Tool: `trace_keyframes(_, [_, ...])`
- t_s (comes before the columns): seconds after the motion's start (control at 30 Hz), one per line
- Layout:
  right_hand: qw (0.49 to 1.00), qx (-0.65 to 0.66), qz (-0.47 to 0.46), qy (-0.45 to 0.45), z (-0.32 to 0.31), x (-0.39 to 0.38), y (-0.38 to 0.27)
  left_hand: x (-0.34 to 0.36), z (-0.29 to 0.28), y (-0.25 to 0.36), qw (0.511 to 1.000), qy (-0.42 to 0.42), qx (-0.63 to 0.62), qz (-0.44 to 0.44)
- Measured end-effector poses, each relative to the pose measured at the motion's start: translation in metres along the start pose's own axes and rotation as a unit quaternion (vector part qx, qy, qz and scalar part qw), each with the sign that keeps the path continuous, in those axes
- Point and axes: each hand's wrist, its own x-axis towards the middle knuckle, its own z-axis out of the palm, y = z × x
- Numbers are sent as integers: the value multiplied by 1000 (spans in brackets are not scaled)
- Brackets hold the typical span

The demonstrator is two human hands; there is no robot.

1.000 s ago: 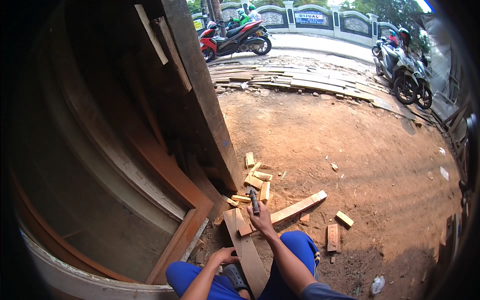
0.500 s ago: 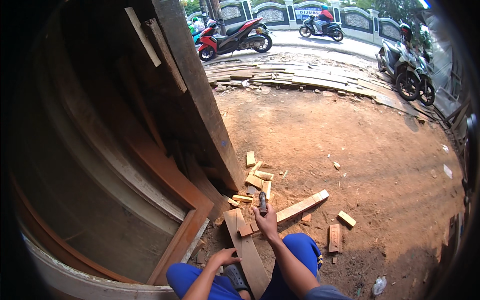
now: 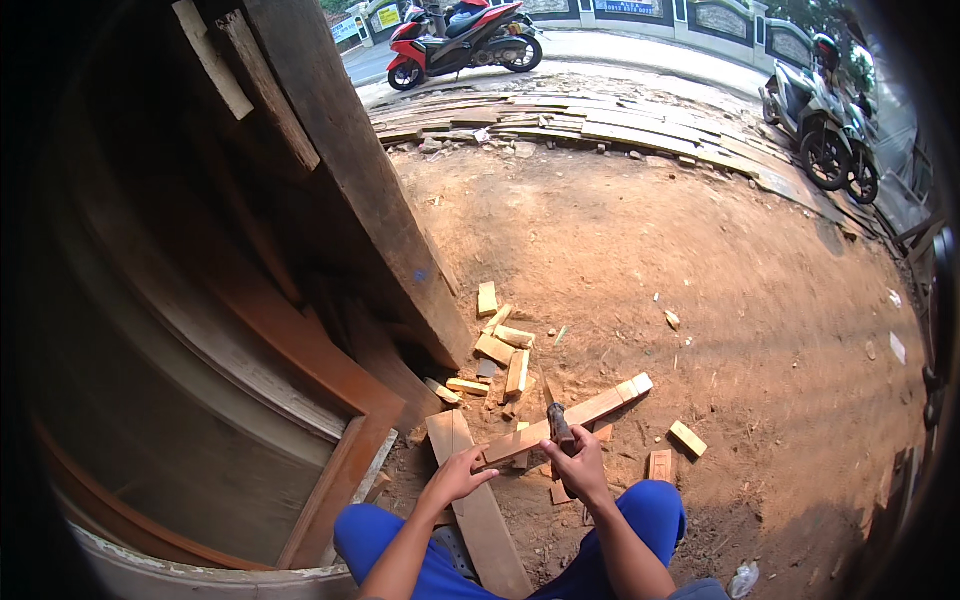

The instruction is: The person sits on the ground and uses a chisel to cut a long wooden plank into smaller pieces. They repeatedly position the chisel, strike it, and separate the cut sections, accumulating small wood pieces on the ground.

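A squared length of light wood (image 3: 604, 402) lies slantwise, its left end resting across a flat brown board (image 3: 492, 535). My left hand (image 3: 457, 480) is at that left end, thumb and fingers closing around it. In my right hand (image 3: 580, 468) is a dark-handled tool (image 3: 560, 425) with a thin blade, pointing away from me over the middle of the wood. Its blade is seen too narrowly to tell the exact kind. Pencil-like lines cross the wood near its far right end. Both hands are between my blue-clad knees.
Several wood offcuts (image 3: 495, 348) are scattered beyond the board. A thick dark post (image 3: 375, 190) and a brown-framed panel (image 3: 325, 490) stand at left. Another offcut (image 3: 688, 438) lies at right. Planks (image 3: 640, 130) line the roadside, with a red motorbike (image 3: 470, 45) and parked scooters (image 3: 822, 125) behind.
My left hand has moved forward from beside my knee to the wood's left end. My right hand has shifted right with the tool, whose blade now shows. The view has tilted down.
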Motion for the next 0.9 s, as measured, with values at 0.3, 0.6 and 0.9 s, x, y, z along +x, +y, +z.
trace_keyframes(0.3, [996, 24, 0, 88, -38, 16, -20, 48, 31, -12, 996, -23, 84, -13])
trace_keyframes(0.6, [992, 51, 3, 118, -29, 33, -30, 64, 33, -22, 988, -49, 142, -44])
trace_keyframes(0.9, [981, 166, 27, 92, -9, -2, -78, 60, 23, -15, 993, 10, 116, -10])
